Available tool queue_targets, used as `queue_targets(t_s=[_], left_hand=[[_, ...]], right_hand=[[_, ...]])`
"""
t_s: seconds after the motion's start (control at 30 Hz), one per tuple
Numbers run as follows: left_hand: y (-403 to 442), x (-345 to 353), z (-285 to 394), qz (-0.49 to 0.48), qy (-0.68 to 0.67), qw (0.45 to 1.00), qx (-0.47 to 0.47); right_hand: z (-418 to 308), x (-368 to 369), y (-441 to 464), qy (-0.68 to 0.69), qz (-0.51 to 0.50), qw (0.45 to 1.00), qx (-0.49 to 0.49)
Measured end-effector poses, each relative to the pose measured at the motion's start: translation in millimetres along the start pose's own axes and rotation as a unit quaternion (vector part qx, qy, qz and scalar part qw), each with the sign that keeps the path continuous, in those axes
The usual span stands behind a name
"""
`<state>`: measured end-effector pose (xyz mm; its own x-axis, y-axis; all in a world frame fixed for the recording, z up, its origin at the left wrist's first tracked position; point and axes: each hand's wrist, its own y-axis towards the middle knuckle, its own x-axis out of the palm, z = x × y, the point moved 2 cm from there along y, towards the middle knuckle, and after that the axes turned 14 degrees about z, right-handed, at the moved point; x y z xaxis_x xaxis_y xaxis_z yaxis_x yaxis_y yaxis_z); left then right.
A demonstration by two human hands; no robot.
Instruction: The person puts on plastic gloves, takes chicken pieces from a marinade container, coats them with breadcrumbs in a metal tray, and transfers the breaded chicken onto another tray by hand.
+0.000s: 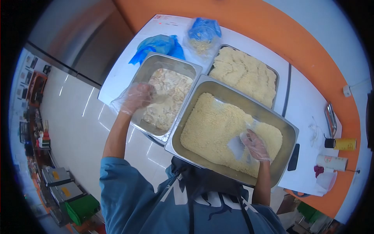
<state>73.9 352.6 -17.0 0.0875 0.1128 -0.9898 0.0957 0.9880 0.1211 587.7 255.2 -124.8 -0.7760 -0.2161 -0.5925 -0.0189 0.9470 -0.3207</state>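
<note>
My left hand (139,96), in a clear plastic glove, is over the left side of a steel pan (140,117) holding pale, wet, batter-coated pieces (167,93). Its fingers look curled together, and what they hold is hidden. In the larger steel pan (286,156), my gloved right hand (255,144) is low over yellowish crumbs (210,128), fingers apart and nothing visible in them. Near its fingertips a bare patch of the pan bottom shows. Behind stands a tray (277,84) filled with a layer of crumb-covered food (245,74).
Blue plastic bags (159,46) and a clear bag with crumbs (200,45) lie at the back of the white table (128,46). To the right are a dark phone-like object (293,157), a yellow container (346,144), a white roll (331,162) and metal tongs (331,119).
</note>
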Motion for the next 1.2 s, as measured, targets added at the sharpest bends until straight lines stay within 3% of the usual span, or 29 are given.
queue_targets(t_s=[0.1, 0.37, 0.47, 0.57, 0.67, 0.8, 0.87, 0.93, 1.03, 1.07, 1.13, 1.2], left_hand=[[-10, 5, 5, -0.035, 0.000, 0.999, 0.020], [-11, -97, 63, 0.007, -0.022, 0.999, 0.029], [-23, -115, 75, 0.182, -0.098, 0.972, 0.112], [-18, -119, 101, 0.189, -0.104, 0.961, 0.175], [-7, -125, 146, -0.034, -0.123, 0.990, 0.068], [-21, -48, 171, 0.052, -0.218, 0.945, 0.240], [-37, -1, 193, -0.090, -0.156, 0.957, 0.226], [-64, 19, 204, -0.137, -0.127, 0.956, 0.228], [-90, 66, 193, -0.082, -0.261, 0.923, 0.270], [-91, 66, 188, -0.099, -0.239, 0.934, 0.247], [-75, 25, 185, -0.131, -0.193, 0.952, 0.198], [-66, 19, 166, -0.048, -0.212, 0.957, 0.193]], right_hand=[[10, 2, 3, 0.008, -0.002, 1.000, -0.012], [21, 9, 6, 0.024, -0.009, 0.999, -0.027], [-3, 2, -1, -0.015, 0.018, 0.999, -0.031], [-5, -1, -2, 0.000, 0.024, 1.000, -0.014], [1, -1, -1, 0.054, 0.008, 0.998, 0.012], [3, -2, 2, 0.005, 0.017, 1.000, -0.001], [15, 3, 3, 0.023, 0.034, 0.999, -0.032], [6, 4, 3, 0.010, 0.006, 0.999, -0.035], [-26, 3, 9, -0.054, -0.050, 0.994, -0.083], [-35, 4, 15, -0.083, -0.071, 0.988, -0.106], [-27, 19, 40, 0.006, -0.031, 0.989, -0.147], [-7, 47, 74, 0.154, -0.015, 0.974, -0.165]])
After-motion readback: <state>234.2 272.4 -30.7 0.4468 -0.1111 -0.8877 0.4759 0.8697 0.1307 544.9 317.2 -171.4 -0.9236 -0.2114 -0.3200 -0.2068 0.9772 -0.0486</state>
